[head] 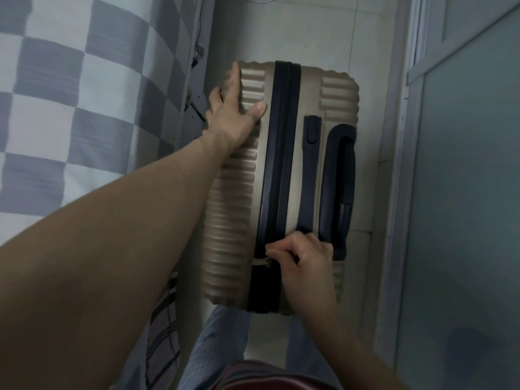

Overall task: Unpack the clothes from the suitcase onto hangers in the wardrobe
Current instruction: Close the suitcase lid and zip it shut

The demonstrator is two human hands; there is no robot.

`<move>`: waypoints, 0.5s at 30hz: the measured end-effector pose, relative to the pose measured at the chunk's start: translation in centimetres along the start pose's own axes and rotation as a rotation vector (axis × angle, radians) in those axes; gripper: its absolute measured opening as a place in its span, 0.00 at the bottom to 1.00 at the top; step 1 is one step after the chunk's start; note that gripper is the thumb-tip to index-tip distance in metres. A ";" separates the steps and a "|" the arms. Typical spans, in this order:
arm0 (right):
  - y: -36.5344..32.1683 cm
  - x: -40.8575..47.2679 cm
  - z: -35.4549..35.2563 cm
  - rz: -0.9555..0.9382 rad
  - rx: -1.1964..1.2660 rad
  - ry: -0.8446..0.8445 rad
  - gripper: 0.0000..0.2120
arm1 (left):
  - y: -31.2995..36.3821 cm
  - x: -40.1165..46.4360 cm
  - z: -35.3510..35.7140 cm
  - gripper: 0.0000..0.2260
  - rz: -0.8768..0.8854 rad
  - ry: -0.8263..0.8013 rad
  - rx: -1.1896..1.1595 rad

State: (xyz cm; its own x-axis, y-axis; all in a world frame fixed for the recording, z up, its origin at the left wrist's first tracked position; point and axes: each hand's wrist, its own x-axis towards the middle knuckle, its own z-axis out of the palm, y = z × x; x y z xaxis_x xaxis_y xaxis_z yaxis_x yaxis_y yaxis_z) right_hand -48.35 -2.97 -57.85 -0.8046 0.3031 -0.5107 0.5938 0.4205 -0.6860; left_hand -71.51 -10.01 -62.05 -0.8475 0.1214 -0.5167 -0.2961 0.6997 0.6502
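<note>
Head view: beige ribbed suitcase (233,220) standing on the tiled floor (323,38) between checked bedding (70,94) at left and a pale door (464,192) at right, dark zipper band (278,164) facing up. Left hand (233,108) spread flat, pressing the far ribbed shell. Right hand (298,257) curled, pinching the metal zipper pull (263,261) at the near end.

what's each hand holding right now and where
Right hand pinches the silver zipper pull on the ribbed beige suitcase; left hand rests flat on its shell.
</note>
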 end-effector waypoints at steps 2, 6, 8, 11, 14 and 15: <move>0.2 -0.1 -0.1 -0.005 -0.009 -0.028 0.09 | 0.0 0.0 -0.1 0.33 0.008 -0.005 -0.006; 0.3 0.0 -0.8 -0.126 -0.002 0.099 0.06 | -0.8 -0.7 -0.2 0.33 0.019 -0.005 -0.034; 0.8 0.1 -0.9 -0.333 -0.194 0.190 0.18 | -1.6 -1.4 0.1 0.31 0.012 0.002 -0.073; 2.0 0.2 -0.2 -0.608 -0.530 0.097 0.22 | -3.0 -2.8 0.4 0.33 0.014 -0.015 -0.156; 2.6 0.5 1.0 -0.686 -0.644 0.022 0.17 | -3.9 -3.5 0.4 0.38 0.011 -0.026 -0.214; 2.6 0.5 1.2 -0.712 -0.655 0.023 0.12 | -4.0 -3.6 0.5 0.39 -0.002 -0.026 -0.224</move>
State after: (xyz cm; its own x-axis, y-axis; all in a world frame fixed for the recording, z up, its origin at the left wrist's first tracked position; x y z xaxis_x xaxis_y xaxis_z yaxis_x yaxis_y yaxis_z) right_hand -47.21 -2.76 -60.52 -0.9785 -0.1930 -0.0723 -0.1483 0.9032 -0.4028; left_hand -67.12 -12.89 -63.05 -0.8363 0.1402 -0.5301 -0.3903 0.5268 0.7551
